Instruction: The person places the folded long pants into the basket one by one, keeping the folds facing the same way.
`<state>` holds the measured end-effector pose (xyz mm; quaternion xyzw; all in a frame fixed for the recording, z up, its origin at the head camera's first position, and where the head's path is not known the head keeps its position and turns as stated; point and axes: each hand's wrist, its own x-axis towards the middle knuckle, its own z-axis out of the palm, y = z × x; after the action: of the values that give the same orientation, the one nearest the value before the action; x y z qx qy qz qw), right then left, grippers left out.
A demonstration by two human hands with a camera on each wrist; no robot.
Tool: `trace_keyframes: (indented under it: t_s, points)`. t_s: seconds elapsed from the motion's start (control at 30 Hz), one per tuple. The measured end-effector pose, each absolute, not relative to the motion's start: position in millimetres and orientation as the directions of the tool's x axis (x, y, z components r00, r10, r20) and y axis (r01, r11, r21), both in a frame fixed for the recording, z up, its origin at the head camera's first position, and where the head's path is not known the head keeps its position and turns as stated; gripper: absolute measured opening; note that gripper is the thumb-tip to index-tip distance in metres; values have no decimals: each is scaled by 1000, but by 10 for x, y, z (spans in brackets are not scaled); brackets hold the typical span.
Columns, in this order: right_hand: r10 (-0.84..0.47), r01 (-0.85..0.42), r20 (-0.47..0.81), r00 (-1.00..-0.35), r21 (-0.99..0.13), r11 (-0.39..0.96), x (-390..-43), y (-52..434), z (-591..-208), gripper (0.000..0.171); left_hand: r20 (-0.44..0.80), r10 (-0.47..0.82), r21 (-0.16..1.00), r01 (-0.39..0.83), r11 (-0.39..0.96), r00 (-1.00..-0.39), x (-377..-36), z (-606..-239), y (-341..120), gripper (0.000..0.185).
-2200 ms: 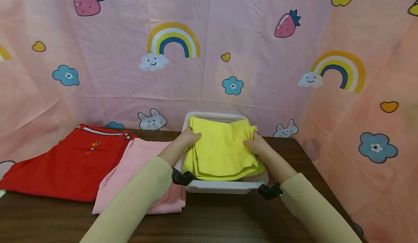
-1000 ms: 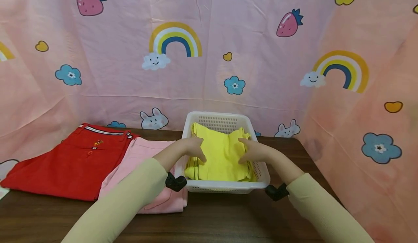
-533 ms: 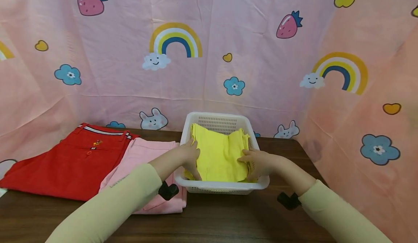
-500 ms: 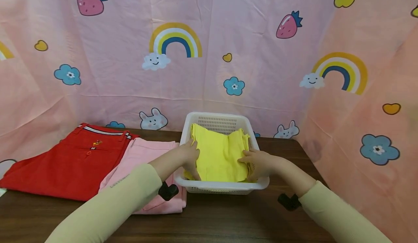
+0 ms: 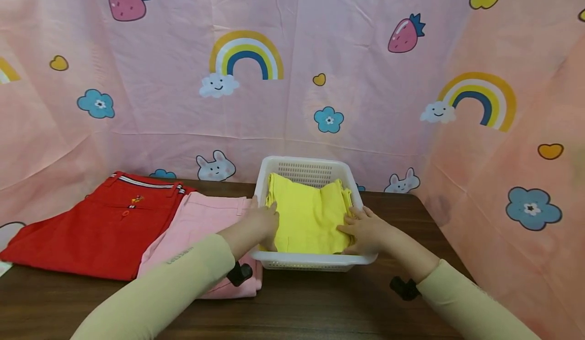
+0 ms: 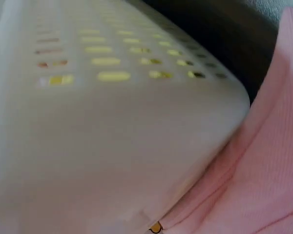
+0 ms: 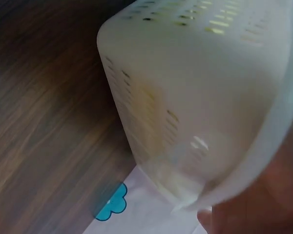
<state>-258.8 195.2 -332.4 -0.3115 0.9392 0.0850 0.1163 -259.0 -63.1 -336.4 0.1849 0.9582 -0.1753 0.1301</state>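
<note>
A white perforated plastic basket [image 5: 315, 260] stands on the table, with a folded yellow garment [image 5: 308, 215] lying inside. My left hand [image 5: 261, 224] reaches over the left rim, its fingertips at the garment's left edge. On the opposite side, my right hand [image 5: 367, 232] has its fingers spread across the right rim, with fingertips at the garment's right edge. The left wrist view is filled by the basket's outer wall [image 6: 112, 131], yellow showing through its slots. In the right wrist view, part of my right hand [image 7: 263, 202] shows beyond the basket's rim [image 7: 263, 156].
Left of the basket lie folded pink trousers [image 5: 201, 218], close against it. Farther left, red trousers [image 5: 105, 228] with a striped waistband overlap the pink pair's side. A dark wooden table [image 5: 315, 309] carries everything, and a patterned cloth backdrop [image 5: 292, 101] rises behind.
The yellow garment, held in both hands over the basket at first, now lies lower inside it. Both hands have let go of it and moved outward to the basket's sides.
</note>
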Motion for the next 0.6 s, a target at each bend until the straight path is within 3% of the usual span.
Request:
trace_keyframes:
  t_s: [0.3,0.47,0.6]
  points:
    - [-550,-603,-283,-786,156,782,-2552,1807,-3343,59,-361,297,-519,455,723,-884,-2594,-3430,-471,69]
    - [-543,-602,-289,-788,179,778,-2559,1781,-3346,57,-345,319,-493,460,739,-883,-2628,-3445,-514,72]
    - [-556,-608,-272,-785,165,777,-2543,1783,-3339,57,-339,343,-369,459,808,-876,-2658,-3399,-578,70]
